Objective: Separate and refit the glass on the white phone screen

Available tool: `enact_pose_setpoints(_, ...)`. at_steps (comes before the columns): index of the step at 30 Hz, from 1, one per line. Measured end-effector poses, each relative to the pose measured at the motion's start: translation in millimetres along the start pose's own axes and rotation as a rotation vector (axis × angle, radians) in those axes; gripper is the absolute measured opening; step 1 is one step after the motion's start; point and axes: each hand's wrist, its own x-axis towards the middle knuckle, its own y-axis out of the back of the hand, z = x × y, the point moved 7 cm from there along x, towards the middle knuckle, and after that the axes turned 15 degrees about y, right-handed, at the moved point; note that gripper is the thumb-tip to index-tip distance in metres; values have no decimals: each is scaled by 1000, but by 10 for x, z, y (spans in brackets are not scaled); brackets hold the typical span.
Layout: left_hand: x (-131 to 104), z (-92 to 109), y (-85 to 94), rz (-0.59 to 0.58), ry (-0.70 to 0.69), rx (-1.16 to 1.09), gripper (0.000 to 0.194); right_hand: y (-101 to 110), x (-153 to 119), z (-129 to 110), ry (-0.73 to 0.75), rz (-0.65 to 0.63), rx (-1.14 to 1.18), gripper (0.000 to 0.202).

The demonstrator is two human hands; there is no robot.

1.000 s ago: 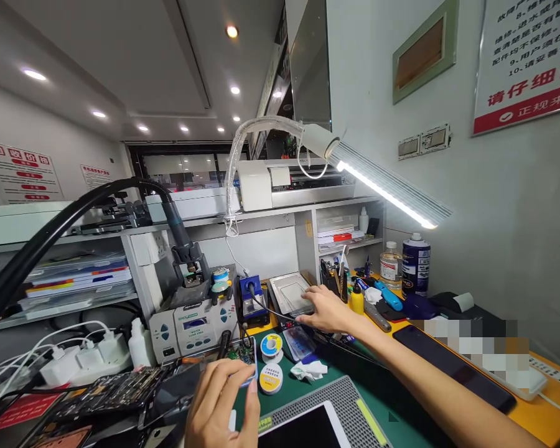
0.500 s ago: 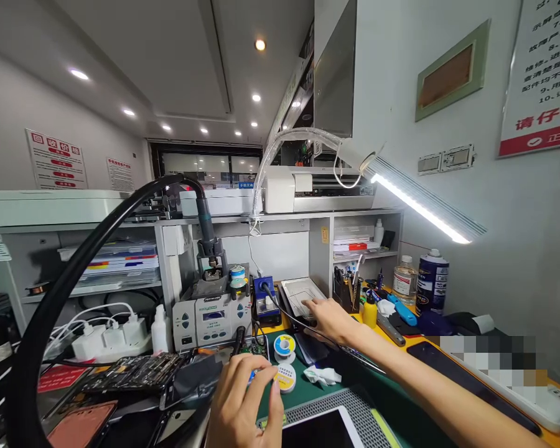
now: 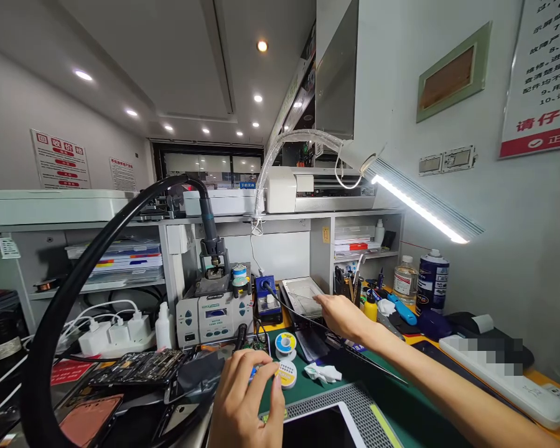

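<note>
My left hand (image 3: 249, 395) is low in the middle of the view, beside a white-framed tablet (image 3: 326, 429) with a dark screen. Its fingers are curled towards the thumb. A bit of blue shows between them, but I cannot make out whether it is held. My right hand (image 3: 343, 316) is stretched forward at the right edge of a shallow grey tray (image 3: 305, 292), thumb and fingers pinched together. A thin line runs from the fingertips across the tray; whether it is a held tool is unclear. Two small spools, one with a blue-yellow label (image 3: 285, 343), sit between the hands.
A soldering station (image 3: 214, 320) and blue iron stand (image 3: 267, 298) are at the back. A thick black hose (image 3: 88, 249) arches on the left above circuit boards (image 3: 140, 368). Crumpled tissue (image 3: 323, 373), a yellow bottle (image 3: 370, 308) and a power strip (image 3: 504, 379) are to the right.
My right hand has drawn back slightly to the right across the tray, and its spread fingers have come together in a pinch. My left hand has stayed nearly still.
</note>
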Motion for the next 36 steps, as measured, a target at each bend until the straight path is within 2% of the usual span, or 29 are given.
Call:
enact_pose_setpoints(3, 70, -28, 113, 22, -7, 43, 20, 196, -53, 93, -33, 162, 78, 30)
enact_pose_setpoints(7, 189, -168, 341, 136, 74, 64, 20, 598, -227, 174, -112, 425, 208, 27)
enact_pose_setpoints(10, 265, -266, 487, 231, 130, 83, 17, 926, -424, 127, -175, 598, 351, 29)
enact_pose_setpoints(12, 308, -328, 572, 283, 162, 95, 15, 1081, -537, 45, -194, 644, 483, 35)
enact_pose_setpoints(15, 350, -458, 714, 366, 242, 115, 15, 1168, -652, -101, -206, 616, 687, 47)
enact_pose_setpoints(18, 347, -596, 829, 434, 335, 128, 16, 1112, -713, -229, -199, 559, 826, 52)
enact_pose_setpoints(20, 339, -647, 840, 429, 367, 129, 16, 1033, -731, -300, -187, 526, 874, 51)
enact_pose_setpoints(23, 339, -624, 746, 346, 349, 117, 14, 946, -741, -360, -174, 516, 871, 46)
enact_pose_setpoints(26, 340, -523, 629, 267, 283, 99, 12, 1017, -767, -275, -211, 612, 749, 40)
enact_pose_setpoints(28, 336, -464, 585, 247, 244, 87, 11, 1132, -786, -150, -249, 692, 616, 37)
enact_pose_setpoints(30, 329, -433, 558, 236, 222, 77, 10, 1221, -763, -25, -273, 714, 474, 33)
enact_pose_setpoints(33, 309, -409, 506, 208, 198, 68, 10, 1176, -598, 92, -267, 617, 274, 23)
enact_pose_setpoints(36, 271, -370, 413, 166, 161, 70, 12, 879, -296, 93, -225, 409, 98, 21)
